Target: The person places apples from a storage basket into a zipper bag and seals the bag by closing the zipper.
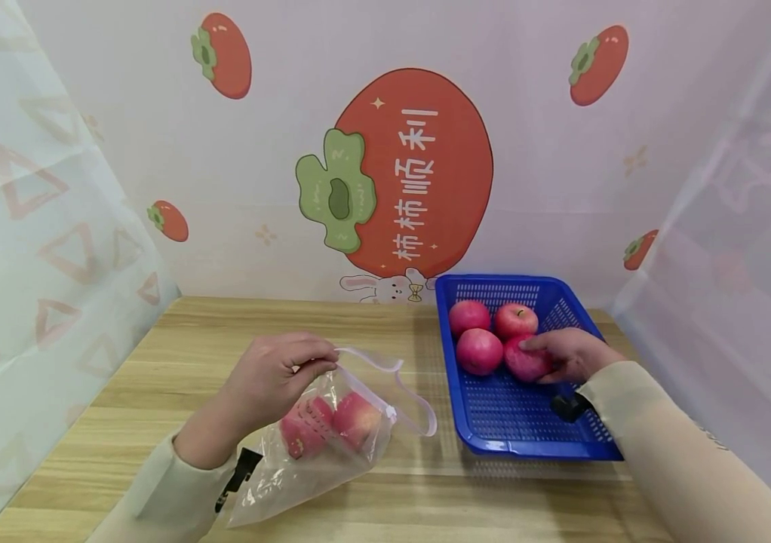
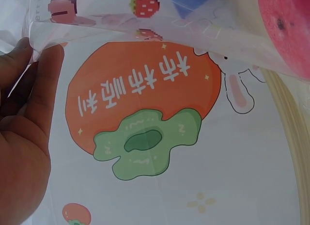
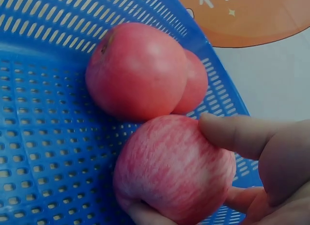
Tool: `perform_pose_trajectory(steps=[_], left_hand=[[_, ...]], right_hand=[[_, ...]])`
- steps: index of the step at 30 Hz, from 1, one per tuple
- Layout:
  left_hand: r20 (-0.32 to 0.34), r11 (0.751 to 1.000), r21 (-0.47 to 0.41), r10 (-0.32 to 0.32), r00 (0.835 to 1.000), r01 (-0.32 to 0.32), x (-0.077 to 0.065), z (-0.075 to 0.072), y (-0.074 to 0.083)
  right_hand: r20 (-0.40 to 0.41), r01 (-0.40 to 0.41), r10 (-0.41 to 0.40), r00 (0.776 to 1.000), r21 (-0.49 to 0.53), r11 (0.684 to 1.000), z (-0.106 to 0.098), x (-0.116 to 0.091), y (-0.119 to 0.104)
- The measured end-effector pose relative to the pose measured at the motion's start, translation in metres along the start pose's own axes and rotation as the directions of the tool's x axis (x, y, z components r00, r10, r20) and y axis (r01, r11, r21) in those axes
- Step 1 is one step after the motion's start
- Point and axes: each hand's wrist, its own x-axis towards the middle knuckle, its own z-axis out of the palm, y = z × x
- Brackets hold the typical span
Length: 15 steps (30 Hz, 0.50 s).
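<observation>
My left hand (image 1: 277, 377) pinches the upper edge of a clear zip bag (image 1: 311, 486), whose mouth gapes toward the right. Inside the bag lie red apples (image 1: 356, 418), seen through the printed plastic. In the left wrist view, thumb and fingers (image 2: 43, 89) hold the bag's edge. Over in the blue basket (image 1: 528, 450), my right hand (image 1: 579, 354) grips a red apple (image 1: 524, 360). The right wrist view shows this streaked apple (image 3: 174, 167) between the thumb (image 3: 237, 133) and the fingers, close against another apple (image 3: 140, 72).
Three other apples, among them one at the basket's back (image 1: 514, 320), sit in its left part. A white slider (image 1: 391, 413) is on the bag's zip strip. Behind the wooden table (image 1: 209, 339) hangs a printed backdrop (image 1: 419, 173), with sheets at both sides.
</observation>
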Motion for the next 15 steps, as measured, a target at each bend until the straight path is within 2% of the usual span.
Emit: perform_pose_trajectory(steps=[6, 15], left_hand=[[-0.001, 1.000, 0.001, -0.003, 1.000, 0.003, 0.0000, 0.0002, 0.0001], [0.002, 1.000, -0.013, -0.005, 1.000, 0.005, 0.0002, -0.0006, 0.0010]], right_hand=[[0.002, 0.004, -0.004, 1.000, -0.062, 0.998, 0.0004, 0.0006, 0.0000], [0.049, 0.074, -0.071, 0.996, -0.054, 0.996, -0.0014, -0.0085, -0.0047]])
